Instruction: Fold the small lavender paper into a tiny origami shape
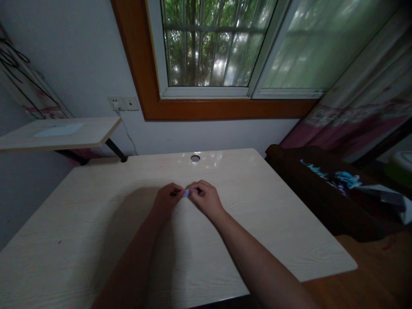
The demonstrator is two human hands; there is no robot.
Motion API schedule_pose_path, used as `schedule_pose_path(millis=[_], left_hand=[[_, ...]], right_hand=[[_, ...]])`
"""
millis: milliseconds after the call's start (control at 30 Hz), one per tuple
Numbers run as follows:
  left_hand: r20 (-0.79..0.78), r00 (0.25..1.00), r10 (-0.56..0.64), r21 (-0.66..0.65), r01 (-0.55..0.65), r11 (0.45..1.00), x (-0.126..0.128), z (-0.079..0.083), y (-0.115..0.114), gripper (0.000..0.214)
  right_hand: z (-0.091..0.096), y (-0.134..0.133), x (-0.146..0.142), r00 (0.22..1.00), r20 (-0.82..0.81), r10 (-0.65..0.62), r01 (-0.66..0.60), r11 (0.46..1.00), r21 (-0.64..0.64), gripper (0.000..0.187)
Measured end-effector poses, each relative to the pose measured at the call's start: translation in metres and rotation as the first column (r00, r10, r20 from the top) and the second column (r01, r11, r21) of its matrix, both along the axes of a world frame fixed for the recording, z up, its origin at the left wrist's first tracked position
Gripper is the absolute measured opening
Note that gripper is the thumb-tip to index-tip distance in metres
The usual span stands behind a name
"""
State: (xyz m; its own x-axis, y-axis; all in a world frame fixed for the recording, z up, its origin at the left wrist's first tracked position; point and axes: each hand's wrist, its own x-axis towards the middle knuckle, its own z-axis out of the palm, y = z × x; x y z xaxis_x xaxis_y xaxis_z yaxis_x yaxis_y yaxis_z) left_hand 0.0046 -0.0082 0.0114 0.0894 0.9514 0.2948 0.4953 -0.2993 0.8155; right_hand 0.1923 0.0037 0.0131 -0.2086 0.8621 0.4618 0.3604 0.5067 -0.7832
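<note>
Between my two hands is a small, pale purple piece, which looks flat and may be paper; its exact kind is too small to make out. My left hand pinches its left end with closed fingers. At the other end, my right hand grips it between thumb and fingers. Both hands are low over the pale wood-grain desk, close to its middle. Part of the piece is hidden behind my fingertips.
A raised shelf on black legs stands at the desk's back left, with a white sheet on top. A round cable hole is near the back edge. Right of the desk sits a dark brown piece of furniture with items on it.
</note>
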Motion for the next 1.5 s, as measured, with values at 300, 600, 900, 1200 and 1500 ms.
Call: schedule_pose_path(millis=[300,600,900,1200,1500], left_hand=[[0.101,0.990,0.094,-0.073,-0.087,0.994,-0.004,0.006,0.000,0.019],[0.080,0.997,0.013,-0.074,-0.007,0.997,-0.002,0.000,0.002,0.021],[0.021,0.999,0.026,-0.060,-0.025,0.998,-0.003,0.003,0.001,0.020],[0.102,0.984,0.143,-0.087,-0.135,0.987,-0.009,0.005,0.004,0.020],[0.343,0.936,0.076,-0.107,-0.041,0.993,-0.003,-0.002,0.006,0.034]], right_hand=[[-0.005,0.011,0.008,0.954,-0.173,-0.246,0.226,0.966,-0.127,0.011],[-0.008,0.003,-0.002,0.998,-0.028,0.063,-0.065,0.992,-0.109,0.014],[-0.004,0.002,-0.001,1.000,-0.012,0.025,-0.026,0.998,-0.060,0.013],[-0.010,0.009,0.004,0.960,-0.226,-0.166,0.113,0.966,-0.231,0.019],[-0.011,0.013,0.002,0.884,-0.443,-0.149,-0.068,0.896,-0.439,0.023]])
